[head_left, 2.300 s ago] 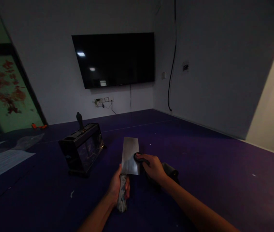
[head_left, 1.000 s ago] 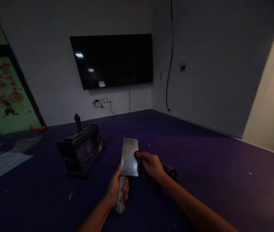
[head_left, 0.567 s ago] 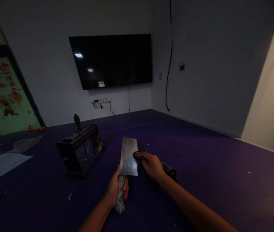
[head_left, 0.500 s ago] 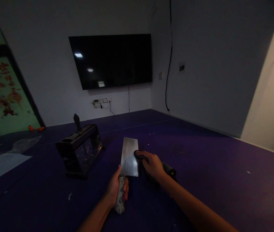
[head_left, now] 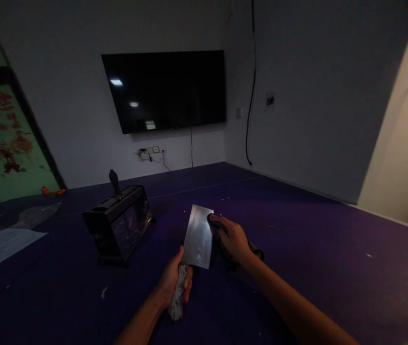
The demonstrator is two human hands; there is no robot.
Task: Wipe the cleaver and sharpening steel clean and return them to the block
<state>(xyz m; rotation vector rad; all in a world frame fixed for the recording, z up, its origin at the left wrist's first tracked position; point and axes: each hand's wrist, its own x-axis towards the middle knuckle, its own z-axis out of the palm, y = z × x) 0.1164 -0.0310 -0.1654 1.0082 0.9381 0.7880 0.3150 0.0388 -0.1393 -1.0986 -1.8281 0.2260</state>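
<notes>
A cleaver (head_left: 199, 235) with a broad steel blade tilts up over the purple tabletop, its edge side towards the right. My left hand (head_left: 175, 282) is closed around its wrapped grey handle (head_left: 178, 297), thumb near the base of the blade. My right hand (head_left: 235, 239) grips a black round-ended tool (head_left: 215, 222), whose tip is at the upper right edge of the blade; its exact kind is unclear. Behind and below that hand lies a dark object (head_left: 256, 251), partly hidden by the wrist.
A black box-shaped rack (head_left: 117, 223) with clear sides and a black handle upright in its top stands on the left. Beyond it are a printed sheet (head_left: 5, 247) and clear plastic film (head_left: 36, 215). Small white scraps lie on the purple table (head_left: 315, 268). A television (head_left: 168, 91) hangs behind.
The cleaver blade has swung slightly to the right and tilted more. My right hand with the black tool has moved a little right and up along the blade's edge.
</notes>
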